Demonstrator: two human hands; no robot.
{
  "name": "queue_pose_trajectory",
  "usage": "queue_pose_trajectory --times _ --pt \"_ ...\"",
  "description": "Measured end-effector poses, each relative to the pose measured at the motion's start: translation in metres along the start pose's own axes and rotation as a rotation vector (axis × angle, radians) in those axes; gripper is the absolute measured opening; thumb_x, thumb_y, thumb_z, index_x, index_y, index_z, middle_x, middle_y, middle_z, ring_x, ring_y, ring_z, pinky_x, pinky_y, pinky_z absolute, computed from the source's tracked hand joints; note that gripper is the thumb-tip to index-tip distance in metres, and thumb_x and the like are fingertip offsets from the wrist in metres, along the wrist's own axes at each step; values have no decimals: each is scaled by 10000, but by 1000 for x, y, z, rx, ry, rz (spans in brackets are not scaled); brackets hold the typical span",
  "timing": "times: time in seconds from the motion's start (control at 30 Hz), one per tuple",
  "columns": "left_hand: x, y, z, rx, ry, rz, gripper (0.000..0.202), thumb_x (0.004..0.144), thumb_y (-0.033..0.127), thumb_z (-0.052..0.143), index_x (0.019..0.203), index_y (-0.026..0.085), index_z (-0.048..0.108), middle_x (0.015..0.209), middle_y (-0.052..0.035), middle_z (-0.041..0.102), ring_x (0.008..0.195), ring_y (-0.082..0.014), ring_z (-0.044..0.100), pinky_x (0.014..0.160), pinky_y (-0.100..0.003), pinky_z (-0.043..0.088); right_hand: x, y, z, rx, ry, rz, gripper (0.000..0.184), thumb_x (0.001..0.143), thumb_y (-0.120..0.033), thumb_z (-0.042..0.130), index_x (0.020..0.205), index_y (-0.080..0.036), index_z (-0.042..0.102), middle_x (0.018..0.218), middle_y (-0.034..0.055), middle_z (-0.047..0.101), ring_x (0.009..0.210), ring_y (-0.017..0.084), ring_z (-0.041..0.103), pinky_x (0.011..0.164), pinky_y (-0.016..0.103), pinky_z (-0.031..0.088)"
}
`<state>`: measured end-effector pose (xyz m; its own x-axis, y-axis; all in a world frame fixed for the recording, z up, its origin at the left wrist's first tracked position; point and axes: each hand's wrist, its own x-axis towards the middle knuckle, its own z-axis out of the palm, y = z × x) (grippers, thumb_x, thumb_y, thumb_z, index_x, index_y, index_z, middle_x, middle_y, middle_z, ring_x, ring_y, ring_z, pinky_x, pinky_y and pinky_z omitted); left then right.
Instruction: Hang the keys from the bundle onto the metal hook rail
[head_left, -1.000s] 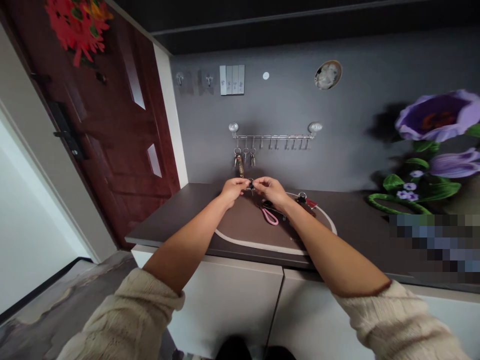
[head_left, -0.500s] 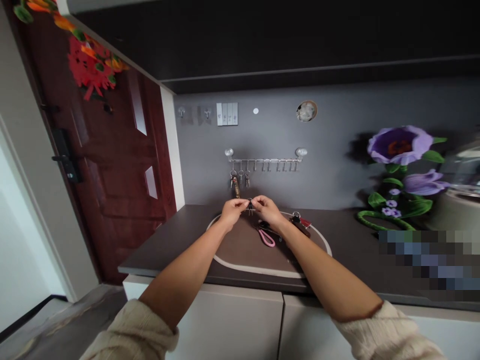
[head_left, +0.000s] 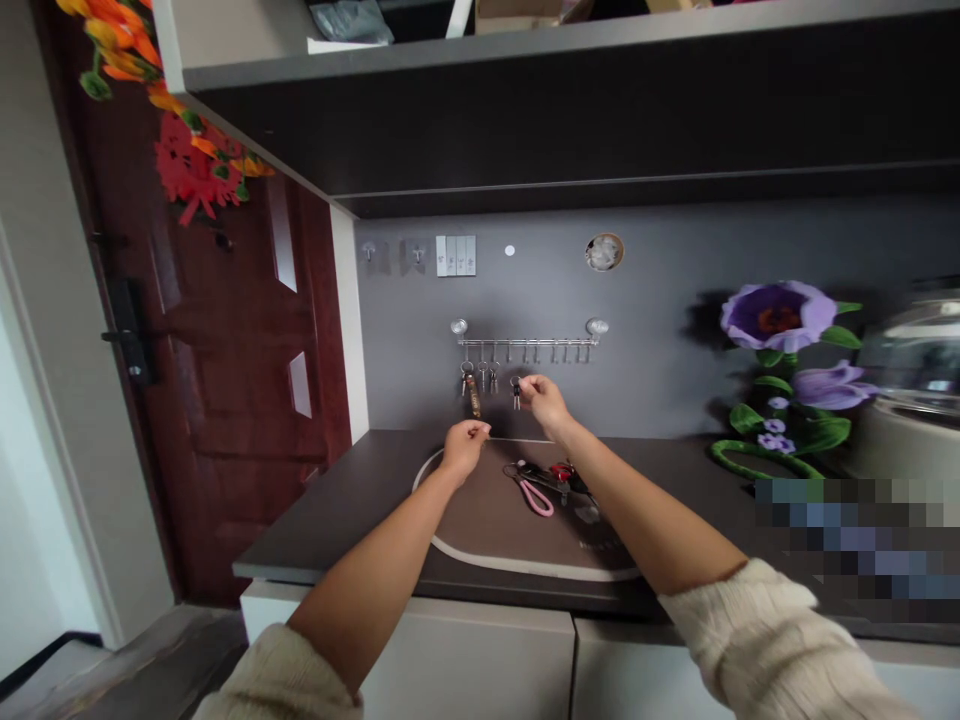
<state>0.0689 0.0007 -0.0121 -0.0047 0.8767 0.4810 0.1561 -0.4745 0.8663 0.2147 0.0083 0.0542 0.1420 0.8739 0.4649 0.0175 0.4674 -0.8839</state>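
My right hand [head_left: 545, 402] pinches a ring with small dark-headed keys [head_left: 517, 395], held just below the hook rail [head_left: 529, 343] on the grey wall. Lower and to the left, my left hand [head_left: 464, 446] has thumb and fingers pressed together; whether anything is between them cannot be made out. From the rail's left hooks hang several key rings [head_left: 484, 376], one with a brown lettered tag [head_left: 473, 396]. On the brown mat [head_left: 480, 520] under my hands lie more keys with a pink strap [head_left: 537, 498] and a red item [head_left: 561, 471].
A dark shelf [head_left: 570, 120] overhangs the counter. Purple felt flowers [head_left: 780, 318] and a pale pot-like appliance [head_left: 907, 440] stand at the right. To the left is a dark red door [head_left: 247, 400] with a black handle [head_left: 129, 335]. Two clear hooks and a switch panel [head_left: 456, 256] are on the wall.
My hands have come apart. The right one has lifted the ring of keys up toward the rail, while the left stays lower. The view has tilted upward a little.
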Motion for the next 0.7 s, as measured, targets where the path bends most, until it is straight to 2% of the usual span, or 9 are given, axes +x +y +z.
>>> queue_pose_trajectory --times 0.27,0.5,0.7 --pt "0 -4 1 72 -24 3 164 683 263 513 676 132 611 578 -8 575 517 -90 474 523 -213 355 30 -17 13 88 130 138 45 752 -201 461 724 -170 448 616 -29 494 557 58 522 524 184 444" --pt "2 -6 2 98 -27 24 172 690 272 503 671 135 606 587 -12 576 530 -93 475 533 -216 357 44 -14 27 121 253 208 96 757 -193 466 667 -164 449 560 -30 488 482 46 491 462 174 431" --pt "2 -7 0 130 -23 26 164 688 260 504 664 137 610 590 -13 580 557 -102 493 551 -219 363 50 -10 35 152 304 226 81 757 -177 439 681 -166 463 552 -31 484 472 43 480 466 171 436"
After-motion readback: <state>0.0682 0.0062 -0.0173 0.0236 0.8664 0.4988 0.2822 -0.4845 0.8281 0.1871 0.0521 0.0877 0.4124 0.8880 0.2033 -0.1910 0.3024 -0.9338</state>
